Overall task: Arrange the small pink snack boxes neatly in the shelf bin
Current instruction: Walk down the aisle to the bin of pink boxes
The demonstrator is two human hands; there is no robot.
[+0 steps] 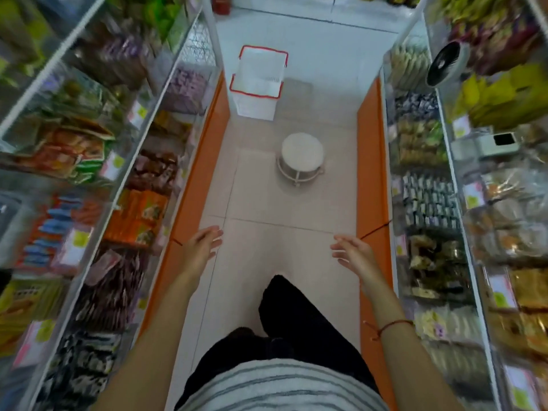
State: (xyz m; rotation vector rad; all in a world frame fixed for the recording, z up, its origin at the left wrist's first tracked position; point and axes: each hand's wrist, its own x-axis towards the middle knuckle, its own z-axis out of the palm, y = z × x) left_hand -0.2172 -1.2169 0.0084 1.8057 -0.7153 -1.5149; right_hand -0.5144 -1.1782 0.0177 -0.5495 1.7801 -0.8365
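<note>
Both my hands are out in front, empty, fingers spread, palms facing each other, holding nothing. My left hand point(204, 243) hangs over the pale tiled floor point(284, 203) near the orange base panel point(204, 161) of the left shelving. My right hand point(354, 252) is well apart from it, near the orange base on the right side; a thin red string bracelet point(391, 324) sits on that forearm. Below me: striped grey-white top, black trousers.

Ahead on the floor stands a round white stool with a metal ring frame point(302, 157), and beyond it a white plastic shopping basket with a red rim point(258, 81), apart from the stool.

Clear-fronted shelf bins point(154, 161) line both sides, full of blurred snack packs. Small pink snack boxes: cannot pick them out for sure; a bin of pinkish-purple packs point(189, 87) sits far left, too blurred to confirm. A black-and-white round fan point(444, 63) sits on the upper right shelf.
</note>
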